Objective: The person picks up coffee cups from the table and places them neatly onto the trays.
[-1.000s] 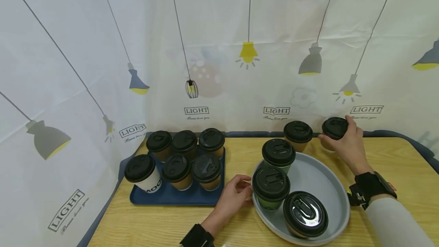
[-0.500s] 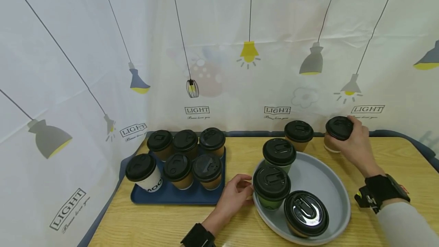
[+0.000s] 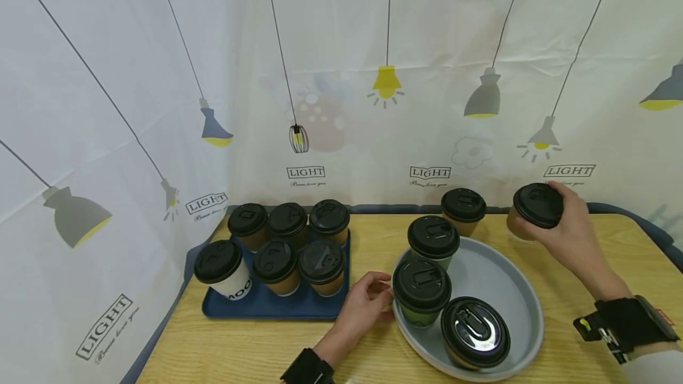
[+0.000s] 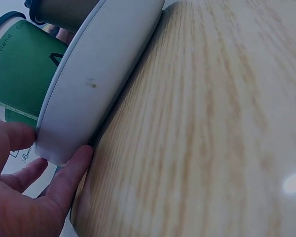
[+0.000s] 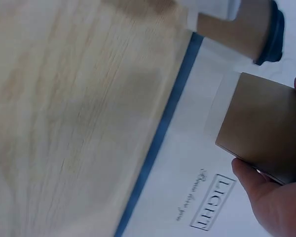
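Observation:
My right hand (image 3: 571,236) grips a brown paper coffee cup (image 5: 266,123) with a black lid (image 3: 538,205), near the table's back right. In the right wrist view, the cup's base shows apart from the tabletop. My left hand (image 3: 365,301) holds the left rim of a round grey tray (image 3: 525,342); in the left wrist view its fingers (image 4: 74,168) meet the rim from above and below. On that tray stand two green lidded cups (image 3: 421,292) (image 3: 433,236) at the left and a black-lidded cup (image 3: 475,333) at the front.
Another brown lidded cup (image 3: 464,212) stands on the table just behind the round tray. To the left, a blue rectangular tray (image 3: 267,311) bears several lidded cups, one white (image 3: 224,268). A printed curtain (image 3: 352,105) hangs behind the wooden table (image 3: 373,224).
My right hand has moved right and slightly nearer, carrying the brown coffee cup away from the other cup behind the tray. The left hand and both trays stay put.

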